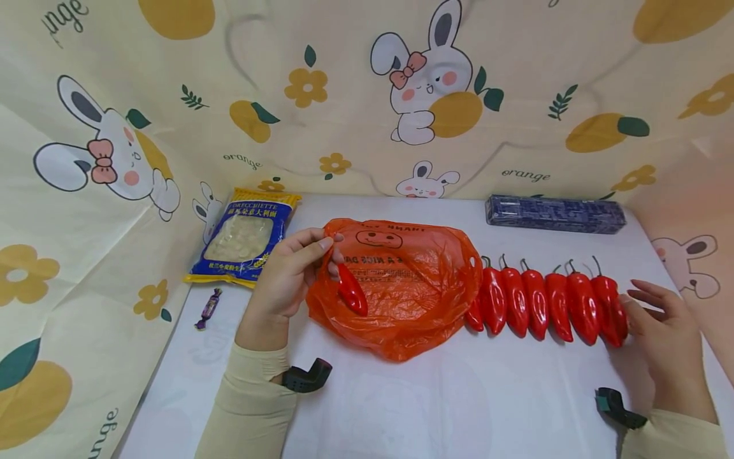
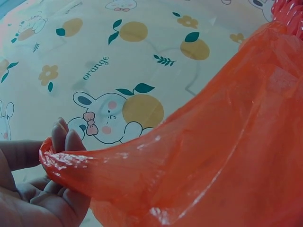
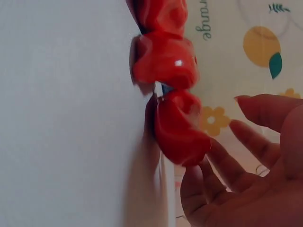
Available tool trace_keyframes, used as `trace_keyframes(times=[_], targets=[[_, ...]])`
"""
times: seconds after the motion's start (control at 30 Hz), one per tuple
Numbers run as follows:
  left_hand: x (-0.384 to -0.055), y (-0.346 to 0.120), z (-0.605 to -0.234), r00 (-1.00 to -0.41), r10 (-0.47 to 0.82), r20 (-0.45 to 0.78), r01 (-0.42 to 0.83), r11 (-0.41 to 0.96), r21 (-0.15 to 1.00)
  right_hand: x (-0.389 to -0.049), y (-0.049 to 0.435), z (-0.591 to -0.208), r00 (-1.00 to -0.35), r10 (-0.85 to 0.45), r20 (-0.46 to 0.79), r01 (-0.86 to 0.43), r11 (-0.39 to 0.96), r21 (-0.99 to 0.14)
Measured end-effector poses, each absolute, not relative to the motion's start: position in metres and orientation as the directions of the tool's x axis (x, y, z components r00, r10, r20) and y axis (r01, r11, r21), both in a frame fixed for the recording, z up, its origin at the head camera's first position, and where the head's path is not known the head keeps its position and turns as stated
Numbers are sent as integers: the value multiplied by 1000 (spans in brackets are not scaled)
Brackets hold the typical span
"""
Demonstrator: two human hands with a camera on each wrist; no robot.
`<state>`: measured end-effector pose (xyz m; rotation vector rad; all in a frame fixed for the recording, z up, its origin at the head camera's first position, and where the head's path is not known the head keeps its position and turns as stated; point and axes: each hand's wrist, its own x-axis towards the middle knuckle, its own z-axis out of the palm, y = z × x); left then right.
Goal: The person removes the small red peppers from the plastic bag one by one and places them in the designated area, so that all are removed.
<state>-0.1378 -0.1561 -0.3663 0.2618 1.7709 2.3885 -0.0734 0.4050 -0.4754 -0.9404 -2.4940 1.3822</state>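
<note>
My left hand pinches the left handle of a thin orange-red plastic bag, its corner drawn up between thumb and fingers. One red chili pepper shows at the bag's left side, just below those fingers. Right of the bag, several glossy red peppers with thin dark stems lie in a row, the nearest partly covered by its edge. Beside the rightmost pepper is my right hand. In the right wrist view its fingers are spread and loosely bent, with fingertips right at that pepper's end.
Back left lies a blue and yellow pasta packet, with a small purple wrapped candy in front of it. A long dark blue box stands at the back right. Patterned cloth rises behind and along the sides of the white table.
</note>
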Motion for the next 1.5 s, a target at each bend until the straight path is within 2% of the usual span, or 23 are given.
trace_keyframes(times=[0.23,0.37,0.53,0.73,0.9,1.17,1.5], targets=[[-138,-156,-366,-975,221,33,-31,-280,960,-76,386,-463,-781,610,-129,458,421,-783],[-138,-156,-366,-976,216,28,-33,-275,961,-75,374,-458,-808,581,-96,397,417,-818],[-137,-156,-365,-976,215,22,-38,-273,961,-74,360,-452,-881,468,-75,277,380,-882],[-137,-156,-365,-977,215,18,-43,-278,960,-76,339,-452,-957,289,39,108,476,-873],[-137,-157,-365,-976,216,24,-36,-270,962,-80,316,-454,-990,77,114,-76,388,-919],[-137,-157,-366,-975,219,27,-35,-273,961,-82,272,-449,-980,-139,140,-177,308,-935],[-137,-157,-364,-975,219,32,-28,-268,963,-88,237,-429,-911,-346,226,-285,131,-949]])
